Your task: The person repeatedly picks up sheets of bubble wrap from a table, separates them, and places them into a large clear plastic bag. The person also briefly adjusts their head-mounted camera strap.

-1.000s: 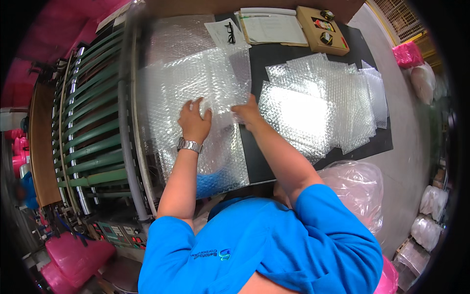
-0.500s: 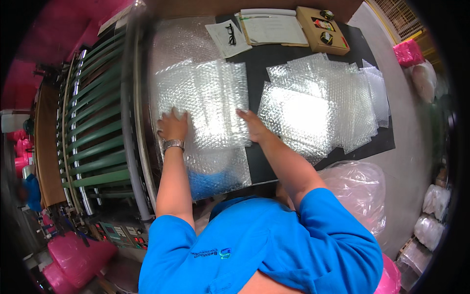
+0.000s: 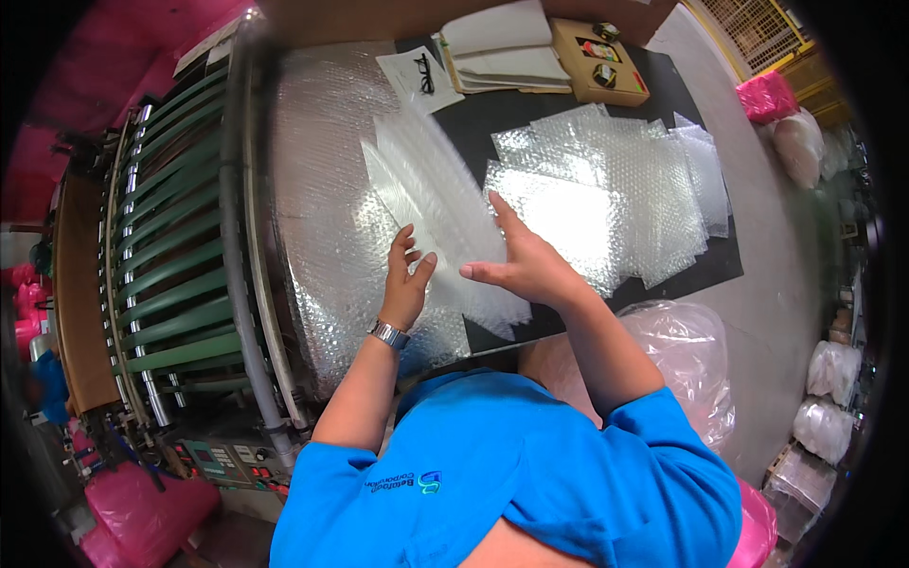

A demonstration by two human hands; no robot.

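The left hand [image 3: 405, 292] is standing half open, its fingers bending loosely and its thumb keeping apart from them, at the left side of a small stack of bubble-wrap sheets [image 3: 431, 194]. The right hand [image 3: 538, 267] is opening wider, with the thumb and the forefinger spreading far from each other, over the right side of this same stack. Neither hand is clenching; whether the fingertips are touching the sheets, I cannot tell, because the stack is showing blurred. The stack is lying aslant between the hands, its far end pointing to the upper left, and it is partly covering a wide bubble-wrap layer [image 3: 327, 189] on the dark table [image 3: 466, 125]. To the right, a spread pile of similar sheets [image 3: 653, 189] is resting near the right hand. Beyond, eyeglasses [image 3: 425, 76] are lying on a white paper [image 3: 400, 68]. A metal watch [image 3: 388, 333] is circling the left wrist.
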